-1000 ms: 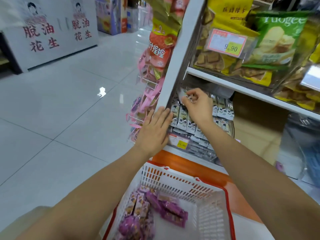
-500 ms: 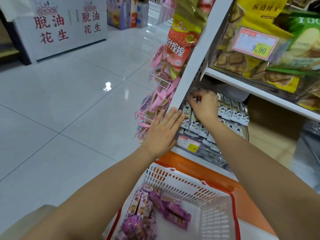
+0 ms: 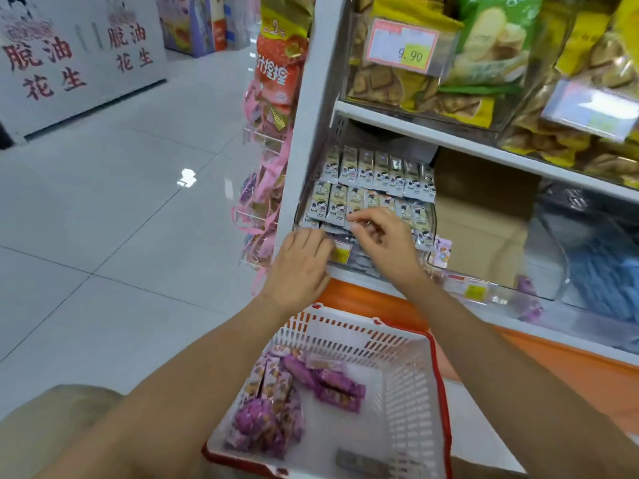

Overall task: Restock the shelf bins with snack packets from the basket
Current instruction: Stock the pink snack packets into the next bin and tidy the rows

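The clear shelf bin (image 3: 429, 221) on the low shelf holds rows of small white-and-green snack packets (image 3: 366, 167). My left hand (image 3: 301, 267) sits at the bin's front left corner, its fingers curled over the front lip beside the yellow price tag (image 3: 341, 252). My right hand (image 3: 387, 243) hovers over the front row, bent fingertips touching the packets there, and no packet shows in it. Below my arms stands the white basket (image 3: 408, 385) with a red rim. It holds several purple snack packets (image 3: 276, 399) along its left side.
A bare cardboard-lined bin (image 3: 484, 223) stands right of the filled one, with a blue-filled bin (image 3: 601, 271) beyond. Bags of biscuits (image 3: 484, 53) fill the shelf above. Hanging snack strips (image 3: 273, 98) cover the shelf end on the left. White tiled floor (image 3: 121, 202) spreads left.
My right hand has drawn back from the bin's rear row to the front row and no longer holds a packet. My left hand slid down, its fingers now curled.
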### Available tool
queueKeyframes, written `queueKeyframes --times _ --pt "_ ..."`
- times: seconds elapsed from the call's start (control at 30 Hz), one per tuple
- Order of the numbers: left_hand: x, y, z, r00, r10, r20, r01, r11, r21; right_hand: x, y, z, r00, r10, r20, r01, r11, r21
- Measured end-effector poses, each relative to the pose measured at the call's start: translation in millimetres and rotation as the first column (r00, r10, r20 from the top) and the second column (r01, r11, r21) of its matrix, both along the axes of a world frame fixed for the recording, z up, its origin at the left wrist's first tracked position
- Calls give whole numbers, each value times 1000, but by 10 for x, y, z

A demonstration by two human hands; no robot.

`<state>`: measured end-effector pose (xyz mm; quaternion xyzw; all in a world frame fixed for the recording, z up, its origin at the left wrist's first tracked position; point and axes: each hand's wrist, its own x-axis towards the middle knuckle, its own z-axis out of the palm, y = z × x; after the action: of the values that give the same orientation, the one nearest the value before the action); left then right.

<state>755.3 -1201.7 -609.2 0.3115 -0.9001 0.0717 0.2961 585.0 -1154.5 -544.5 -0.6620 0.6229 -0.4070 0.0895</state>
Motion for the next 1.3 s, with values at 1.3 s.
queueKeyframes --times 1.3 --pt "-421 210 -2332 922 33 387 -189 908 373 -589 1780 -3980 824 555 119 -203 94 975"
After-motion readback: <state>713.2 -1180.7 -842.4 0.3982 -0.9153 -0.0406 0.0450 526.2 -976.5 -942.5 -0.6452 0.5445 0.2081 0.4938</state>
